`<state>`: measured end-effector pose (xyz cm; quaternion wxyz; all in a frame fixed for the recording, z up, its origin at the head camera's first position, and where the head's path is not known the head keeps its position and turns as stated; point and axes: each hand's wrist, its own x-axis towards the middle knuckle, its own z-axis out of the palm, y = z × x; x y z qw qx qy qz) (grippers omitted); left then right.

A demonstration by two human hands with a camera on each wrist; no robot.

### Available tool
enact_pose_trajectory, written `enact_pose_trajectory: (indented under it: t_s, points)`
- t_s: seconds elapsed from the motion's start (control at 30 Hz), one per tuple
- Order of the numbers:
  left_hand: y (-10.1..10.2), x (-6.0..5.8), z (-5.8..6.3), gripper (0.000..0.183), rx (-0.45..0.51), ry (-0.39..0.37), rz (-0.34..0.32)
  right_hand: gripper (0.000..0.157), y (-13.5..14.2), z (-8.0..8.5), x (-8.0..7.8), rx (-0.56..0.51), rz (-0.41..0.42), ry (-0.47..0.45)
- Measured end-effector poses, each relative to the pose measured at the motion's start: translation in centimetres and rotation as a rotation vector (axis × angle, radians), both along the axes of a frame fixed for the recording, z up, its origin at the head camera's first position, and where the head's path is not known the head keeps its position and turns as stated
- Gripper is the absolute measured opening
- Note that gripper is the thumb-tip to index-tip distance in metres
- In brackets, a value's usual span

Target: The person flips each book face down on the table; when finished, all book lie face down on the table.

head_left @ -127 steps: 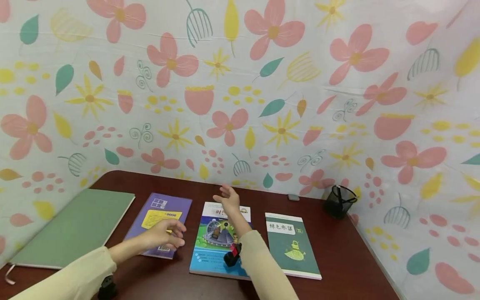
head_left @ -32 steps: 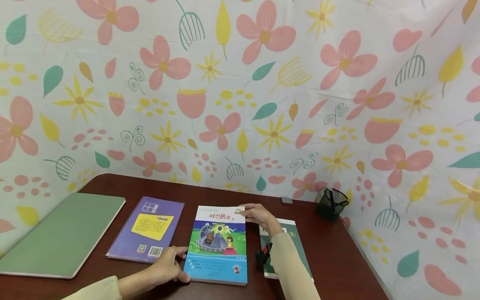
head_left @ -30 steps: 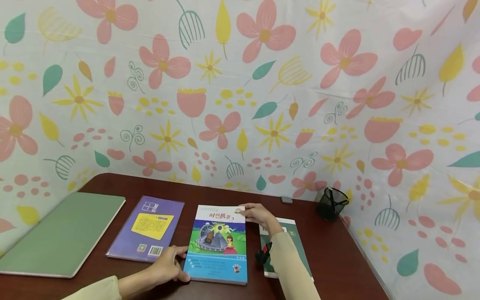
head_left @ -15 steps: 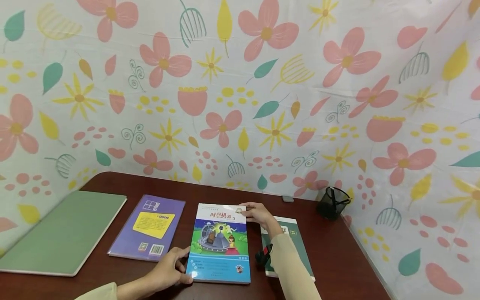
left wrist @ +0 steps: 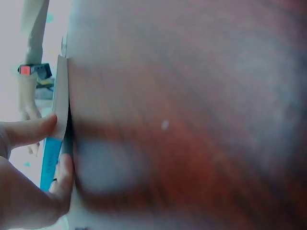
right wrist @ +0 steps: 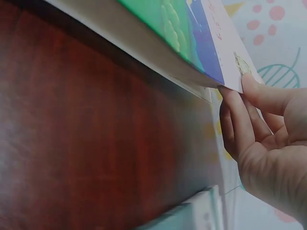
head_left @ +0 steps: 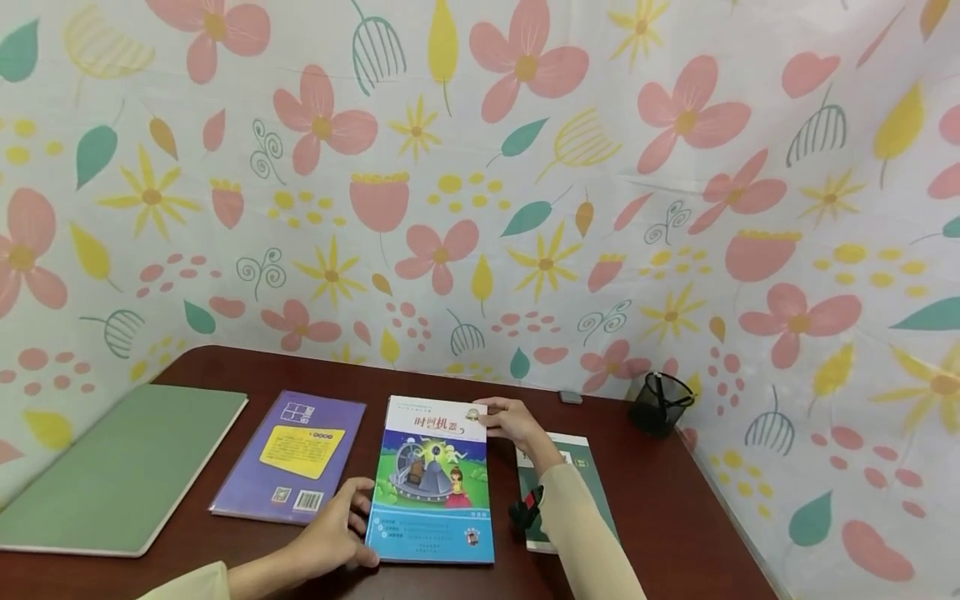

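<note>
A strip of table [head_left: 217,467] parts notebook [head_left: 123,467] from purple book [head_left: 288,458]. The left hand [head_left: 341,529] grips the near-left corner of the blue book [head_left: 435,475], which sits apart from purple and green [head_left: 587,471] books; the right hand [head_left: 517,423] pinches its far-right corner.

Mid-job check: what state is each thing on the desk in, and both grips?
Illustrated book: closed, front cover up, held in both grips
Purple book: closed, flat, barcode up
Dark green book: closed, partly hidden by the right sleeve
Pale green notebook: closed, flat
Pen cup: upright
Left grip: holding lower left edge
Right grip: pinching upper right corner
</note>
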<state>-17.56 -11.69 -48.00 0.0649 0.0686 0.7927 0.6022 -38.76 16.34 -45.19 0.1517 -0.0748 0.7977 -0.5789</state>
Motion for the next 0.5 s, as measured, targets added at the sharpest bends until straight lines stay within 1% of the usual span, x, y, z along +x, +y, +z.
enact_pose_trajectory:
  t_s: [0.1,0.17,0.27,0.4,0.5]
  points:
    - [-0.3,-0.3,0.4,0.096,0.034,-0.004,-0.002,0.035,0.1,0.7,0.0,-0.008,-0.004,0.001]
    - [-0.6,-0.7,0.9,0.099,0.036,-0.003,-0.009,0.036,0.2,1.2,-0.1,-0.02,-0.005,-0.001]
    - [-1.2,-1.4,1.7,0.1,0.048,-0.016,-0.045,0.039,0.4,2.0,-0.4,-0.042,0.001,-0.007]
    - [-1.8,-2.3,2.7,0.087,0.064,-0.047,-0.09,0.042,0.8,2.8,-0.6,-0.071,0.028,-0.017]
    - [-2.1,-2.6,3.1,0.077,0.049,-0.058,-0.094,0.044,0.9,3.4,-0.6,-0.098,0.062,-0.034]
